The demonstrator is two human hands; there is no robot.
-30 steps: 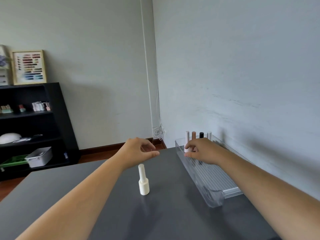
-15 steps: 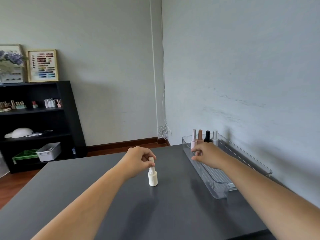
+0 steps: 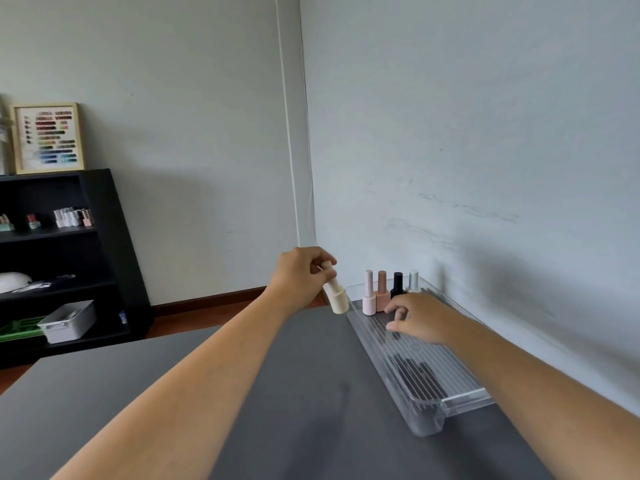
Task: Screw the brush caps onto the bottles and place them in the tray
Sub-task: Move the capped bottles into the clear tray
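Observation:
My left hand [image 3: 300, 271] pinches the cap of a cream bottle [image 3: 336, 296] and holds it tilted in the air, just left of the far end of the clear tray [image 3: 460, 400]. Several capped bottles stand in a row at the tray's far end: a light pink one [image 3: 369, 299], a beige one [image 3: 382, 294], a black one [image 3: 398, 284] and a pale grey one [image 3: 413, 280]. My right hand [image 3: 417, 318] hovers over the tray just in front of that row, fingers loosely curled and holding nothing.
The tray lies on a dark grey table [image 3: 242, 393] along the right wall [image 3: 485, 168]. A black shelf unit [image 3: 69, 258] with small bottles and bins stands at the left, beyond the table.
My left hand closed on the cream bottle's cap and lifted it off the table, up and right toward the tray. My right hand drew back slightly from the bottle row.

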